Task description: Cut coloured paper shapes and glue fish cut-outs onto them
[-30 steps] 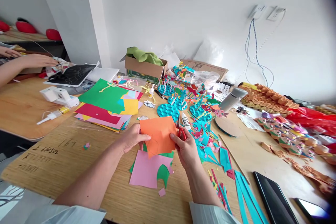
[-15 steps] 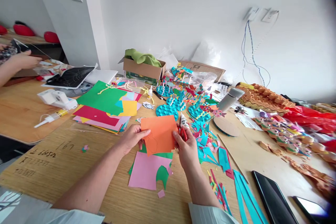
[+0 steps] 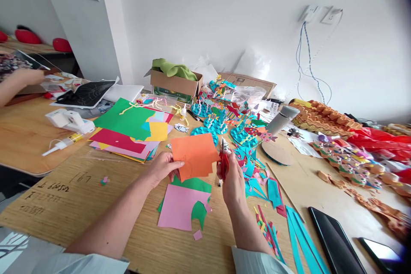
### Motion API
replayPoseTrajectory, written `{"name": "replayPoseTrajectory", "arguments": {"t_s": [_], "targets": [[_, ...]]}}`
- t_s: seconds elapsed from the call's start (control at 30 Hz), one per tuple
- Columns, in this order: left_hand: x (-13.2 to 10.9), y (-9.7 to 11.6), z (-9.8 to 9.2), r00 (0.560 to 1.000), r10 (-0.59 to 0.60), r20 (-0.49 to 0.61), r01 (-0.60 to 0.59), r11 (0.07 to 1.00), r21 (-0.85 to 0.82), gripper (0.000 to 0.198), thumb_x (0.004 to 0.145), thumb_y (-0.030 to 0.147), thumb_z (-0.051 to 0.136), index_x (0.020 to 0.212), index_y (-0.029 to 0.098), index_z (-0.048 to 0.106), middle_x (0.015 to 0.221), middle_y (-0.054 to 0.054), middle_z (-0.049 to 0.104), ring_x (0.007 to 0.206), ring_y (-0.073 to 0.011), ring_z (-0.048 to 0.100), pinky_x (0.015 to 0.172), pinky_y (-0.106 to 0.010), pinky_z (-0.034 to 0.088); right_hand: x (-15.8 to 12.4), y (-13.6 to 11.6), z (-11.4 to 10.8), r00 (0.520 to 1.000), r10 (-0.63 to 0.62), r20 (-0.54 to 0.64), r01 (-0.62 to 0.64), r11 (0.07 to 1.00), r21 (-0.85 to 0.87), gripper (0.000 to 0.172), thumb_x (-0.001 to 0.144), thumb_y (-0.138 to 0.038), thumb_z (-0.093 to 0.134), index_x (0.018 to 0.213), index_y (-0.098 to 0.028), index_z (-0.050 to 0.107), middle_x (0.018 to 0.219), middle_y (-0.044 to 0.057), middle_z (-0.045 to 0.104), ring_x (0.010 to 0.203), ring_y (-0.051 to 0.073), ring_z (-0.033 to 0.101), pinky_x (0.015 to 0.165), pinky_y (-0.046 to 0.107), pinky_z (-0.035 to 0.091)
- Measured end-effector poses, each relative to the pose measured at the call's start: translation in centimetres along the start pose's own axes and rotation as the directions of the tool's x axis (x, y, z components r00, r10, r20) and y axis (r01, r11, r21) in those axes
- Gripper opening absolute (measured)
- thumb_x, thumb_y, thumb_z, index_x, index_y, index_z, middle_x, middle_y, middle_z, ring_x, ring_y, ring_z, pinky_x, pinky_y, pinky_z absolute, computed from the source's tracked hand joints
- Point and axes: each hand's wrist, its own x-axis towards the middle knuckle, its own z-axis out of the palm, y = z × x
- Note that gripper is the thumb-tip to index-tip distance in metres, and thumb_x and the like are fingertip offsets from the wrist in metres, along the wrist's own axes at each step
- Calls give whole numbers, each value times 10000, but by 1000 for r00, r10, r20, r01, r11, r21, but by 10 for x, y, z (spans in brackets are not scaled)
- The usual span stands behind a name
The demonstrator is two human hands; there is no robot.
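Observation:
My left hand pinches the left edge of an orange paper sheet, thumb on top. A faint pencil outline shows on the sheet near that thumb, and a notch is cut at its lower right corner. Red-handled scissors are gripped in my right hand, just right of the sheet, blades pointing up and away. Below the orange sheet, a pink paper piece with a curved cut-out lies over green paper. A small pink scrap rests nearer me.
Stacked coloured paper lies at left, beside a glue gun. Turquoise decorated discs and paper scraps spread behind and right. A grey bottle, a tablet and a phone are at right. Another person's hand shows far left.
My right hand has let go of the orange sheet's right edge and now grips the scissors, turned upright. The left hand still holds the sheet, raised slightly. The other person's hand shifted left.

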Motion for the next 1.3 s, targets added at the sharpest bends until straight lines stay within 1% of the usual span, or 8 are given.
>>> {"name": "replayPoseTrajectory", "arguments": {"t_s": [0.13, 0.3, 0.57, 0.73, 0.93, 1.07, 1.17, 1.3], "targets": [[6, -2, -3, 987, 42, -157, -57, 994, -98, 283, 582, 366, 761, 708, 133, 661, 585, -57, 684, 457, -157, 611, 342, -191, 345, 3, -1, -3, 997, 62, 48, -65, 995, 78, 332, 759, -354, 596, 1037, -183, 657, 899, 46, 721, 574, 120, 529, 476, 249, 377], [9, 0, -7, 950, 61, -307, -126, 972, -197, 343, 544, 368, 786, 746, 128, 650, 606, -42, 687, 459, -137, 609, 345, -184, 353, 2, 2, 0, 984, 68, 164, -86, 991, 105, 475, 618, -209, 751, 1065, -201, 592, 1019, 56, 721, 661, 127, 612, 546, 245, 449], [9, 2, -8, 913, 80, -400, -202, 940, -274, 378, 526, 361, 805, 767, 120, 641, 633, -40, 702, 457, -134, 619, 350, -184, 372, -1, 1, 0, 949, 172, 263, -184, 983, 21, 393, 651, -456, 813, 768, -166, 574, 671, 41, 696, 477, 94, 537, 428, 205, 390], [9, 2, -8, 913, 99, -395, -230, 926, -301, 379, 530, 368, 810, 762, 120, 642, 623, -40, 700, 466, -140, 627, 361, -185, 381, -5, -1, -1, 878, 240, 414, -218, 971, -101, 438, 711, -573, 724, 746, -144, 641, 619, 39, 658, 462, 99, 528, 429, 216, 388], [7, 5, -6, 926, 89, -368, -227, 909, -350, 371, 531, 341, 819, 778, 117, 655, 635, -40, 707, 464, -145, 630, 369, -195, 404, -17, -7, 8, 807, 174, 565, -99, 982, -161, 415, 739, -568, 703, 793, -165, 621, 680, 37, 662, 563, 131, 573, 553, 266, 452], [7, 4, -7, 936, 71, -346, -217, 889, -404, 378, 540, 315, 822, 820, 117, 663, 652, -39, 713, 471, -145, 633, 379, -201, 422, -19, -2, 12, 822, 160, 547, -55, 977, -204, 407, 649, -499, 801, 750, -172, 580, 610, 2, 621, 558, 126, 552, 556, 258, 429], [6, 5, -8, 942, 49, -333, -208, 864, -459, 339, 556, 269, 811, 819, 118, 660, 648, -36, 711, 473, -139, 635, 385, -196, 423, -17, 4, 12, 840, 132, 527, -24, 978, -207, 400, 668, -508, 784, 759, -179, 575, 609, 2, 620, 550, 131, 548, 544, 262, 425], [6, 8, -12, 940, 0, -340, -198, 813, -548, 252, 606, 206, 755, 822, 141, 641, 654, -2, 706, 482, -102, 631, 386, -160, 404, -17, 5, 12, 915, 1, 403, 41, 995, -95, 366, 774, -540, 679, 785, -192, 568, 611, -9, 598, 531, 122, 531, 535, 260, 430]]}}
